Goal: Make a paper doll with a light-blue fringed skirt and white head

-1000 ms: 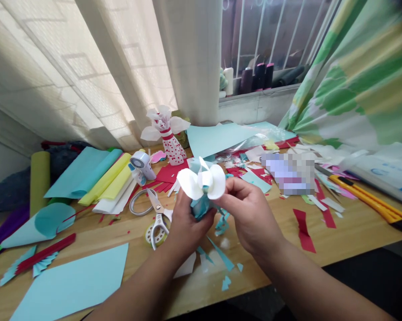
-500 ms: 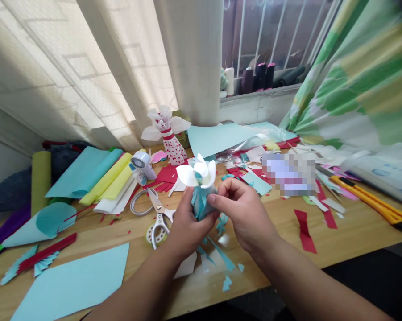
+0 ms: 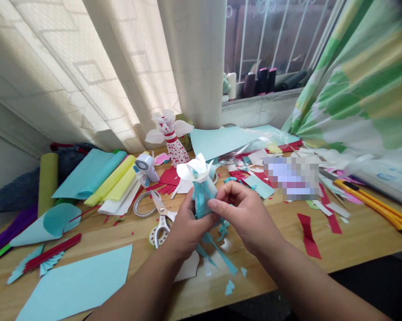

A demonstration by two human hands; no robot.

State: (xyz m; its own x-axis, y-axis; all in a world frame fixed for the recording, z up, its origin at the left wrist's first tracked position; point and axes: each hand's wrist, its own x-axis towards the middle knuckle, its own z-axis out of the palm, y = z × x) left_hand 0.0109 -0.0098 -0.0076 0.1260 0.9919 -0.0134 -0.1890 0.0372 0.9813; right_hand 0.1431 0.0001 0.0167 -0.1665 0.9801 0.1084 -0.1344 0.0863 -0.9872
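A second ago the piece topped with broad white petals (image 3: pixel 189 170) tipped its open front toward the person; now it stands nearly upright, the petals showing mostly edge-on and more of the narrow light-blue paper body (image 3: pixel 202 196) beneath them facing the person. That turn brings the blue side within view and reach of the fingers. The left hand (image 3: pixel 191 226) is wrapped around the lower body, gripping it above the pale wooden bench (image 3: pixel 117 234), in front of the small red-dotted white paper figure (image 3: pixel 176 150). The right hand (image 3: pixel 243 209) has its thumb against the body's right side, fingers curled; whether they pinch any paper cannot be told. Silver-bladed, white-handled scissors (image 3: pixel 161 209) lie open just beside the left hand.
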